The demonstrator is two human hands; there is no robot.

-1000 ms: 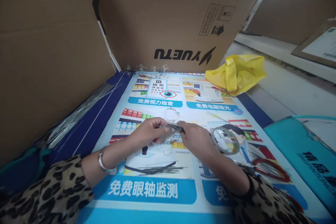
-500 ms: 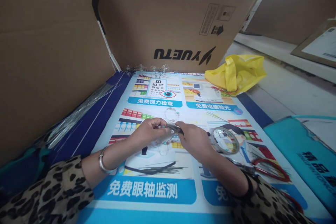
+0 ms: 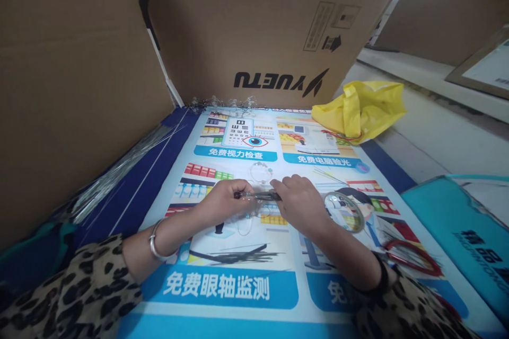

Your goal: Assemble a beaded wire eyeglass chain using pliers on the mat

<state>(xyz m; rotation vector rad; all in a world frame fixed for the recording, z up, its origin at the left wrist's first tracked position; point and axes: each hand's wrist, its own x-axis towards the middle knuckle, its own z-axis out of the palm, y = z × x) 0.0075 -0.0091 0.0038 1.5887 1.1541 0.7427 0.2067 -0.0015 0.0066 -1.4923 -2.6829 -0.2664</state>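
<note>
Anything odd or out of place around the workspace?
Yes: the lettering on the cardboard box at the back is upside down, unlike normal print. Nothing looks clearly spilled or damaged.

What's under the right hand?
The printed mat shows around the right hand; a dark metal tool sticks out toward the left hand. What's directly beneath and the tool's gripped end are covered.

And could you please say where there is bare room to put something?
Two patches look free: the printed eye chart, between the wire pieces and the beaded loop, and the mat's near end, below the dark strips. It is crowded around the left hand, right hand and pliers, and beside the tape roll.
</note>
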